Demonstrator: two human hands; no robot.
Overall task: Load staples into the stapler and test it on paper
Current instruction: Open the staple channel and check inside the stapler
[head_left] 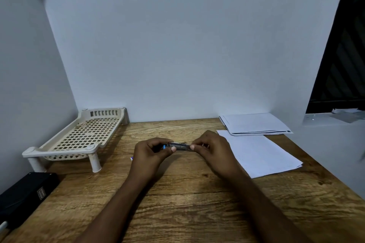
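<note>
Stapler (180, 147), small, metallic with blue end, pinched between left hand (152, 154), right hand (213, 150).

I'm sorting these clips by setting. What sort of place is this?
Likely a home or small-office work corner: a wooden desk against plain pale walls, loose paper sheets at its right, a cream perforated rack at its left. A stapler is being handled.

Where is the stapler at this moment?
In the head view the stapler is near the centre, held between the left hand and the right hand, left of the white paper sheets.
</note>
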